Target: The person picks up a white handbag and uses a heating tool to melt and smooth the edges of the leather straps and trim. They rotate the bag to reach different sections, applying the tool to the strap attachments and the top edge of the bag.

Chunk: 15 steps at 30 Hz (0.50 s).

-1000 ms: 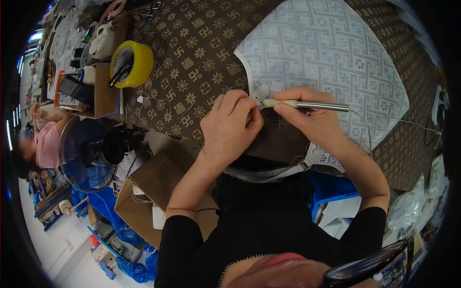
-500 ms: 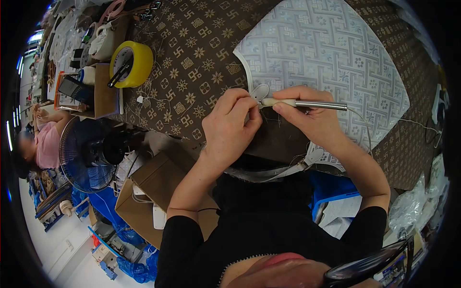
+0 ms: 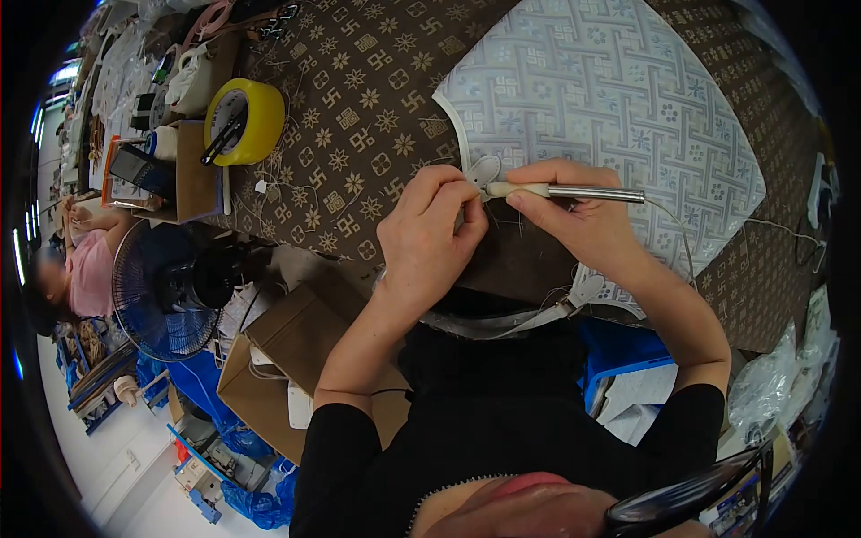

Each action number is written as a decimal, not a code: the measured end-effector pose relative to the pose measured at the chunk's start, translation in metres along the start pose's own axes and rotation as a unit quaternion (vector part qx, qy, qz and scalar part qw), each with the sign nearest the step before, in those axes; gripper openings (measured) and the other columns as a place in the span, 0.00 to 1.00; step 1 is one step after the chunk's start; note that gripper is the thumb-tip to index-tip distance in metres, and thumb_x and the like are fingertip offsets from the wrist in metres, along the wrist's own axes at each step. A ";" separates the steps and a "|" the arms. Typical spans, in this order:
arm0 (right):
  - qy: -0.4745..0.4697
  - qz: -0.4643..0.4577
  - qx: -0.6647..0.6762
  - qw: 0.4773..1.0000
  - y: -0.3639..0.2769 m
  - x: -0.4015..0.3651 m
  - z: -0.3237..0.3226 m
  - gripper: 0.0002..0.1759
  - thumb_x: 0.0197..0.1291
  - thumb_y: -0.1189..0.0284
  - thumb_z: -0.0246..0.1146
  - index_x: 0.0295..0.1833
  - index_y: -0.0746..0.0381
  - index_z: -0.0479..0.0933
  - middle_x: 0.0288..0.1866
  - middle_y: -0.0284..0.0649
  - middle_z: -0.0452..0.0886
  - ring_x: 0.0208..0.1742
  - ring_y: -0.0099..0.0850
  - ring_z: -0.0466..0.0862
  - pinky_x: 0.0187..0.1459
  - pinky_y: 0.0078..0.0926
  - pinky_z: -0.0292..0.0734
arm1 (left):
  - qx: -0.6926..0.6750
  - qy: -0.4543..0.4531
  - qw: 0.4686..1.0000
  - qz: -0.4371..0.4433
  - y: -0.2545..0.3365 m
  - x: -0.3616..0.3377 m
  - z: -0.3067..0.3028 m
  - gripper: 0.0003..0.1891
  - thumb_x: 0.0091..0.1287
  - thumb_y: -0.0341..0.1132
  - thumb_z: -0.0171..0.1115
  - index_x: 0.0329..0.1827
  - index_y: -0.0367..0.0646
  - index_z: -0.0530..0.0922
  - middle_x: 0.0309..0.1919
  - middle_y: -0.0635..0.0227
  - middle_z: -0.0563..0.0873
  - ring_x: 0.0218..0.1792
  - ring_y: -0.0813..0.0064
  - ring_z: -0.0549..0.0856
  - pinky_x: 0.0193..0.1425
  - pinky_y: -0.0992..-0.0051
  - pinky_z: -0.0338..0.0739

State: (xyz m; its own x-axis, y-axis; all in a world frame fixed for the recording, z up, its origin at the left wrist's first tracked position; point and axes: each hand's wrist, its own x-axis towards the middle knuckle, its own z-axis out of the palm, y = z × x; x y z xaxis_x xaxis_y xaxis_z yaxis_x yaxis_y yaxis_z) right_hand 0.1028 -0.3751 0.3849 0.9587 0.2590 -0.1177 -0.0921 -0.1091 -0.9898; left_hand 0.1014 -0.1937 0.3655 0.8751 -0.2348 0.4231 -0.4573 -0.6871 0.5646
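My left hand (image 3: 429,229) is closed in a pinch at the lower end of a white stitched strap tab (image 3: 485,169); its fingertips are partly hidden. In my right hand (image 3: 587,211) is a pen-like tool (image 3: 596,193) with a cream front section and a metal barrel, its tip close to the left fingertips. A thin cord or thread trails from the barrel's rear end. The tab sits at the edge of a pale patterned panel (image 3: 610,81) with white edging. A white strap (image 3: 502,325) curves below my hands to a second tab (image 3: 587,290).
Brown patterned cloth (image 3: 359,108) covers the table. At left are a yellow tape roll (image 3: 267,125), a small cardboard box (image 3: 195,170) and loose threads. A fan (image 3: 166,291) and an open carton (image 3: 256,394) stand below. Another person (image 3: 90,269) is at far left.
Both hands keep almost the same pose. The pen-like tool and the pale panel have shifted very slightly left.
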 end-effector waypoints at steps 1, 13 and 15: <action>-0.002 0.002 0.006 1.000 0.000 0.000 0.000 0.10 0.55 0.78 0.64 0.43 0.66 0.79 0.36 0.36 0.82 0.37 0.17 0.78 0.38 0.13 0.72 | 0.002 0.003 1.000 0.002 0.000 0.000 0.000 0.09 0.44 0.22 0.64 0.27 0.44 0.76 0.31 0.72 0.78 0.28 0.72 0.81 0.28 0.77 0.76; 0.003 -0.008 -0.009 1.000 0.004 0.000 0.001 0.09 0.55 0.78 0.64 0.43 0.66 0.79 0.34 0.34 0.82 0.35 0.16 0.77 0.36 0.12 0.72 | 0.001 0.000 1.000 0.000 0.000 -0.001 0.000 0.10 0.44 0.23 0.64 0.28 0.44 0.75 0.31 0.72 0.79 0.28 0.72 0.81 0.29 0.76 0.76; 0.001 -0.007 -0.009 1.000 0.002 0.000 0.000 0.10 0.55 0.78 0.64 0.43 0.66 0.79 0.34 0.34 0.82 0.35 0.16 0.77 0.36 0.12 0.72 | 0.002 0.001 1.000 0.000 0.000 -0.001 0.000 0.10 0.44 0.23 0.64 0.28 0.44 0.75 0.31 0.72 0.79 0.28 0.72 0.81 0.29 0.76 0.76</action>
State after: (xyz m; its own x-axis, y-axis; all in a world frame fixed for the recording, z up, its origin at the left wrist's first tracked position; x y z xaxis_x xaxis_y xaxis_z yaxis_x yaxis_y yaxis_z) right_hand 0.1025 -0.3751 0.3825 0.9604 0.2584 -0.1039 -0.0742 -0.1223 -0.9897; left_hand 0.1009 -0.1937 0.3650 0.8747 -0.2334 0.4247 -0.4569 -0.6893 0.5622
